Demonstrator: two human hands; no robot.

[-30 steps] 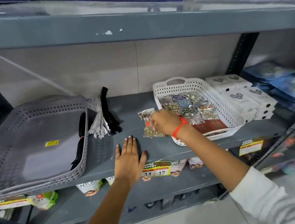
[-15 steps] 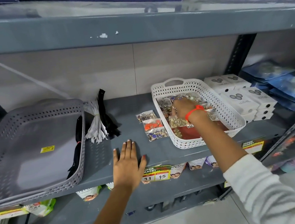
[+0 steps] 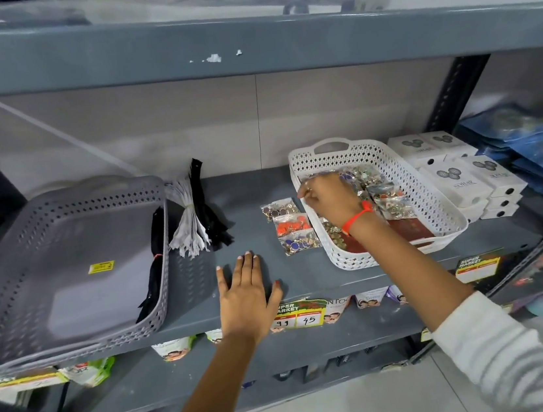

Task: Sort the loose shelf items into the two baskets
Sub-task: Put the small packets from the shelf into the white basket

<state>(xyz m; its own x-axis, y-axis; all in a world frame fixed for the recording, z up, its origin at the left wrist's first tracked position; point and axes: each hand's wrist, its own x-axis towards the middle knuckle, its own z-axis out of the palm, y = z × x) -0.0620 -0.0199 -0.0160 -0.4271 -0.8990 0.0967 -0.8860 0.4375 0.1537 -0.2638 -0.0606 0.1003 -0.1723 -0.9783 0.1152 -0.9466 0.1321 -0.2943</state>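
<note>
Three loose packets (image 3: 291,225): clear bags of buttons on the grey shelf (image 3: 246,209), just left of the white basket (image 3: 392,170).
White basket: already holds more button packets.
Your right hand (image 3: 329,198): fingers curled over the white basket's left wall; whether they grip anything, you cannot tell.
Your left hand (image 3: 245,294): flat, fingers spread, on the shelf edge.
Grey basket (image 3: 65,265): tilted, one black zipper bundle (image 3: 154,264) inside.
Zippers (image 3: 192,215): white and black bundles beside it.

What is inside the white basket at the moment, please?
The white basket holds a heap of clear packets of buttons on a reddish bottom. The right hand and forearm cover the basket's near-left part, so anything beneath them is hidden.
</note>
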